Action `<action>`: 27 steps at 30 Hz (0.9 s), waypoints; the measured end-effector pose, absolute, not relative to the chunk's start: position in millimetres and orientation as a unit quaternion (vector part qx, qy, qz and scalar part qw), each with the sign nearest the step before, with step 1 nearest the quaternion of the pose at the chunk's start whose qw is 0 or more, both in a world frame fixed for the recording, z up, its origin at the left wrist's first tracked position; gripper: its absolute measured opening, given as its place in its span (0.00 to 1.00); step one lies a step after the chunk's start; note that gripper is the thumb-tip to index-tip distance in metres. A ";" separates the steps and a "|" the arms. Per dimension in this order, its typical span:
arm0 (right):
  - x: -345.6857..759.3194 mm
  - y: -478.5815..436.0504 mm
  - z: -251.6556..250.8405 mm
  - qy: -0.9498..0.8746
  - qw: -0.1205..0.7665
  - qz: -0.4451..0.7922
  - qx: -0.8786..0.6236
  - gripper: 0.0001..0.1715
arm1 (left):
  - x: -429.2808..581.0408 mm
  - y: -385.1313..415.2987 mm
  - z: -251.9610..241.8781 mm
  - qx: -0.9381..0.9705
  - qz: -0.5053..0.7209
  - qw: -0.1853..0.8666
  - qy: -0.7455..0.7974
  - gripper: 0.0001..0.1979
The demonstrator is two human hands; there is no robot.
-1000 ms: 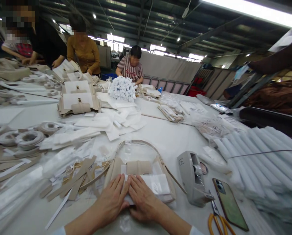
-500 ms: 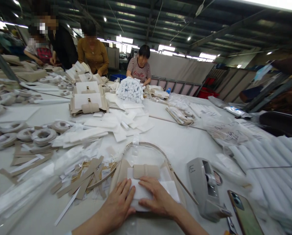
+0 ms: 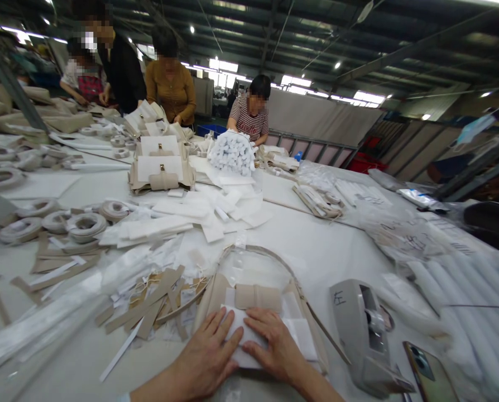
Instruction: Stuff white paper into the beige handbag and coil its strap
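Note:
A beige handbag (image 3: 216, 293) lies flat on the table in front of me, its long thin strap (image 3: 274, 255) looped out beyond it and down the right side. White sheet padding (image 3: 297, 329) covers part of its front, and a beige wrapped piece (image 3: 258, 297) sits across the upper middle. My left hand (image 3: 211, 346) rests with fingers spread on the white sheet's left part. Beside it, my right hand (image 3: 272, 340) also presses flat on the sheet, fingers stretched out. Neither hand grips anything.
Right of the bag stands a grey tape dispenser (image 3: 360, 335), with a phone (image 3: 429, 368) beside it. Beige strips (image 3: 157, 301) and rolled straps (image 3: 86, 226) lie left. White sheets (image 3: 220, 209) and stacked bags (image 3: 161, 167) are farther back. Several people work beyond, including one in stripes (image 3: 249, 114).
The view has shifted slightly left, so everything appears farther right. Both hands stay flat on the white sheet over the bag, with little movement.

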State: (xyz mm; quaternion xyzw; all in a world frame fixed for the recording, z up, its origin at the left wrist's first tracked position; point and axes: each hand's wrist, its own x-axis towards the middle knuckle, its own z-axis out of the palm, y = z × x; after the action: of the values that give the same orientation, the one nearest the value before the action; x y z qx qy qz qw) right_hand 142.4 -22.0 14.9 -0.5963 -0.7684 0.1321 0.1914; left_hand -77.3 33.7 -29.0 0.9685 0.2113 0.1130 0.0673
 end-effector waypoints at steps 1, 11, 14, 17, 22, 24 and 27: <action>143.4 -21.4 12.4 -0.772 0.190 0.126 -0.594 0.20 | -77.5 34.5 -28.5 0.968 0.114 0.073 0.211 0.31; 125.6 -46.7 26.2 -0.847 0.214 -0.021 -0.487 0.15 | -80.6 37.6 -23.0 0.964 0.124 0.105 0.211 0.29; 107.4 -77.1 34.2 -0.895 0.153 0.048 -0.416 0.19 | -80.8 36.5 -21.8 0.966 0.117 0.097 0.209 0.27; 93.9 -97.0 20.7 -0.877 0.092 0.113 -0.458 0.22 | -80.6 34.7 -19.7 0.968 0.119 0.081 0.207 0.26; 80.1 -100.6 -25.9 -0.819 0.179 0.045 -0.543 0.10 | -80.6 33.2 -20.0 0.967 0.126 0.070 0.210 0.26; 75.9 -100.1 -42.0 -0.814 0.226 -0.008 -0.536 0.11 | -80.7 33.8 -21.8 0.967 0.126 0.072 0.209 0.26; 73.0 -102.5 -62.7 -0.813 0.250 -0.042 -0.524 0.09 | -80.9 35.2 -24.0 0.968 0.125 0.075 0.206 0.26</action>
State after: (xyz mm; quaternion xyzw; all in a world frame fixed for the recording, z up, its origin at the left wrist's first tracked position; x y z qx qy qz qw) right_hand 73.0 -102.5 -62.7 -0.5235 -0.8134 -0.0423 0.2500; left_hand -80.9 35.2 -24.0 0.9677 0.2057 0.1252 0.0750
